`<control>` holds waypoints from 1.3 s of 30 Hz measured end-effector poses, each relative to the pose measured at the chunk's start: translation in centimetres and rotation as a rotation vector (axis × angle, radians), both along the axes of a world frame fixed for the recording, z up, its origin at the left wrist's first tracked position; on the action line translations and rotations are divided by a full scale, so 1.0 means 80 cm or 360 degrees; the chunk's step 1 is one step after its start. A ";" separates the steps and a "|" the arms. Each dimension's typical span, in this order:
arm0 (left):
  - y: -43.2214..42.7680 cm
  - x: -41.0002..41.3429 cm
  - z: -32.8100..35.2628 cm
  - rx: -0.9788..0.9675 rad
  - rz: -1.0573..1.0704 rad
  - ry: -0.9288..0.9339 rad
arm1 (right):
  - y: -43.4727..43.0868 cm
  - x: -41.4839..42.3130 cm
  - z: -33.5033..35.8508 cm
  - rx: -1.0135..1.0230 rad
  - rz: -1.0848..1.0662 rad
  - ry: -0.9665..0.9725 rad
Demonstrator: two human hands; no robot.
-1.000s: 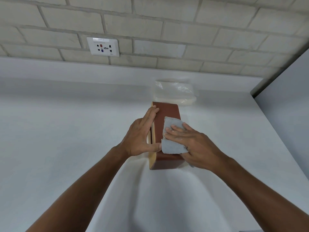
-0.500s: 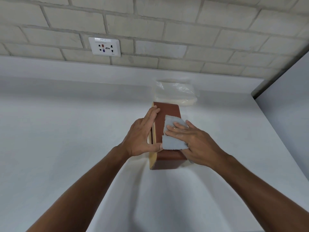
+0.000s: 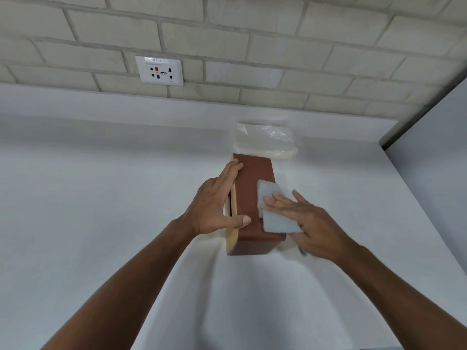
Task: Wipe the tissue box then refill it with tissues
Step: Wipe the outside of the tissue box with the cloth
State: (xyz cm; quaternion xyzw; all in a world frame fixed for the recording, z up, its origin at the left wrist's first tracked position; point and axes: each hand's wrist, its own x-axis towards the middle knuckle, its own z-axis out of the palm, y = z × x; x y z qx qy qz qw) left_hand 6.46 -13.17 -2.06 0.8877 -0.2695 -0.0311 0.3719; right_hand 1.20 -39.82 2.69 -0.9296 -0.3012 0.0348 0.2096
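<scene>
A red-brown tissue box (image 3: 252, 178) with a pale wooden face lies on its side on the white counter (image 3: 101, 198). My left hand (image 3: 217, 205) rests against its left side, fingers straight along the upper edge and thumb laid across the brown top. My right hand (image 3: 310, 221) presses a light grey cloth (image 3: 275, 218) flat on the box's top right edge, fingers straight. Just behind the box sits a pack of tissues in clear plastic (image 3: 265, 140).
A low white ledge and a brick wall with a power socket (image 3: 159, 70) stand behind the counter. A grey panel (image 3: 434, 152) bounds the counter on the right. The counter's front edge shows at the bottom right.
My right hand has slid the cloth a little to the right, over the box's right edge. The left hand and the box have stayed put.
</scene>
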 end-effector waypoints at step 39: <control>0.006 -0.039 0.011 0.0285 0.0005 -0.0042 | 0.029 0.074 -0.005 0.0398 -0.0539 0.0057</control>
